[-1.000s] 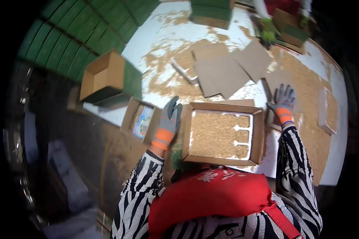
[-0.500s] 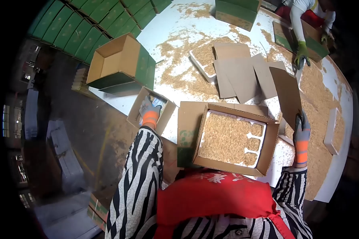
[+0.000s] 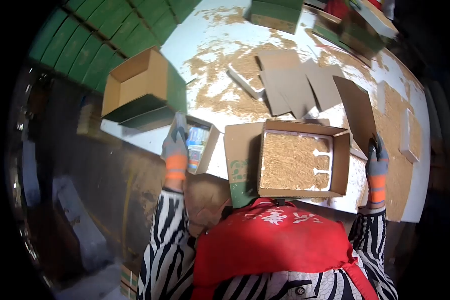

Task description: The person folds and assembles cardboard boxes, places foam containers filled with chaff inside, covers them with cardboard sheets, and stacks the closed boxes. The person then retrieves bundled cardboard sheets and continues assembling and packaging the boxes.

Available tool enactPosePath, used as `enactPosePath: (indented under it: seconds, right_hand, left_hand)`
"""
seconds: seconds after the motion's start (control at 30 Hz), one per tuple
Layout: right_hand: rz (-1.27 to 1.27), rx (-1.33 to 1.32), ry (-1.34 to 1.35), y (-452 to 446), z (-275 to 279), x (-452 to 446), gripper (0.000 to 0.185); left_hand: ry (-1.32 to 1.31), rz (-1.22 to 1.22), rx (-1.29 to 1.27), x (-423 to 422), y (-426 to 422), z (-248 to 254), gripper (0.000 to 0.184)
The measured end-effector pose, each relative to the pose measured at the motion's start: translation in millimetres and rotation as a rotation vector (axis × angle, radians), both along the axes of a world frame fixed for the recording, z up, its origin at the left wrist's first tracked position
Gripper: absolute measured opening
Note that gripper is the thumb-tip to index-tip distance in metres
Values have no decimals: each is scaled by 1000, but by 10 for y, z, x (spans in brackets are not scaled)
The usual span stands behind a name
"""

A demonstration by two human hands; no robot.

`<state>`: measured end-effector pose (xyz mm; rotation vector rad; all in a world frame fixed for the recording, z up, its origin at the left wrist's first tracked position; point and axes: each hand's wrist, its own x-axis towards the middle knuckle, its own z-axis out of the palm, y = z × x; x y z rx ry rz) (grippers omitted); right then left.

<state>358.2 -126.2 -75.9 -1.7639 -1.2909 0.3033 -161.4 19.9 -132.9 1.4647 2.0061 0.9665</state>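
My right hand (image 3: 377, 152), in a grey and orange glove, pinches the lower corner of a brown cardboard sheet (image 3: 356, 107) held up on edge. My left hand (image 3: 175, 143), gloved alike, is closed at the left side of a small cardboard box (image 3: 210, 146). A pale, see-through packet (image 3: 180, 120) sticks up from its fingers, blurred. Blue and white packets (image 3: 197, 142) lie in that box. Between my hands stands an open carton (image 3: 341, 165). Inside it, a white foam tray (image 3: 322, 153) is filled with tan shavings (image 3: 290, 160).
An open green carton (image 3: 135, 85) stands at the left, before stacked green cartons (image 3: 77, 47). Flat cardboard sheets (image 3: 290, 90) lie mid-table among scattered shavings. White foam trays (image 3: 409, 135) stand at the right. At the far right, a person partly shows behind a green carton (image 3: 362, 35).
My left hand has come up out of the small box to its left side with a pale packet. My right hand keeps the sheet. The far person's white tray now tilts over a carton.
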Motion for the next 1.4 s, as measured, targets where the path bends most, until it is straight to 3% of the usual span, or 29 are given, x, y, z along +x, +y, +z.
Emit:
enactPosePath:
  seconds: [0.03, 0.07, 0.1, 0.13, 0.17, 0.2, 0.27, 0.33, 0.43, 0.6, 0.63, 0.67, 0.7, 0.77, 0.83, 0.9, 0.97, 1.0, 1.07, 1.1, 1.13, 1.2, 1.27, 1.3, 1.4]
  right_hand:
    - [-29, 13, -75, -20, 91, -85, 46]
    - [-58, 17, -154, -56, 194, -190, 50]
    - [15, 86, -383, -19, 408, -424, 55]
    - [97, 141, -608, 23, 635, -704, 61]
    - [154, 95, -707, 20, 739, -917, 62]
    - [218, 55, -800, 35, 797, -1076, 63]
    - [455, -27, -841, 14, 638, -1192, 55]
    - [663, -258, -817, -44, 264, -1193, 49]
    - [706, -287, -768, 45, 18, -1238, 39]
    - [716, -628, -919, -76, 106, -1154, 29]
    - [793, -662, -809, -78, 78, -1123, 29]
    - [857, -703, -679, -130, 8, -1111, 29]
    - [866, -595, -596, -182, -120, -1073, 37]
    - [875, -654, -419, -136, -70, -1012, 50]
    - [844, -589, -244, -112, -13, -831, 51]
    - [771, -473, -22, -172, 313, -574, 50]
    - [447, -334, 472, -264, 307, -197, 48]
    - [268, -263, 735, -257, 161, -61, 50]
    - [167, -258, 791, -247, -375, 38, 56]
    - [230, -420, 886, -243, -820, 33, 71]
    - [310, -553, 631, -183, -1041, -146, 82]
    - [79, -397, 211, -136, -1304, -446, 89]
    - [106, -310, 389, -104, -1309, -421, 79]
    - [191, -347, 479, -118, -1197, -330, 80]
    - [268, -382, 848, -198, -1026, -194, 71]
  left_hand:
    - [-363, -69, 180, 361, -135, 237, 34]
    - [-266, -309, 234, 559, -279, 304, 35]
    - [-124, -572, 483, 1018, -396, 771, 40]
    - [267, -841, 539, 1221, -401, 666, 47]
    - [634, -1019, 376, 1514, -547, 677, 55]
    - [631, -1037, 485, 1624, -700, 588, 69]
    - [299, -918, 253, 1581, -830, 413, 80]
    - [-429, -750, 210, 1417, -815, 186, 82]
    - [-632, -816, -107, 1322, -924, -136, 89]
    - [-939, -980, -315, 1214, -807, 93, 100]
    - [-984, -880, -481, 1171, -790, 187, 102]
    - [-1154, -727, -476, 1247, -836, 333, 88]
    - [-953, -693, -486, 1325, -832, 357, 78]
    - [-457, -797, -211, 1380, -805, 193, 62]
    - [168, -1009, 322, 1281, -763, -332, 50]
    - [-278, -925, 10, 1442, -781, 144, 48]
    - [-69, -1035, 179, 1462, -726, 201, 47]
    - [-372, -852, -52, 1529, -777, -81, 47]
    - [-930, -424, -497, 1635, -883, -778, 48]
    - [-702, -516, -505, 1687, -807, -920, 53]
    - [-474, -592, -513, 1730, -733, -1030, 58]
    - [-236, -653, -526, 1776, -756, -883, 65]
    - [-220, -636, -495, 1951, -793, -360, 71]
    - [-580, -542, -467, 1884, -875, -684, 91]
    - [-808, -462, -299, 1887, -1000, -917, 89]
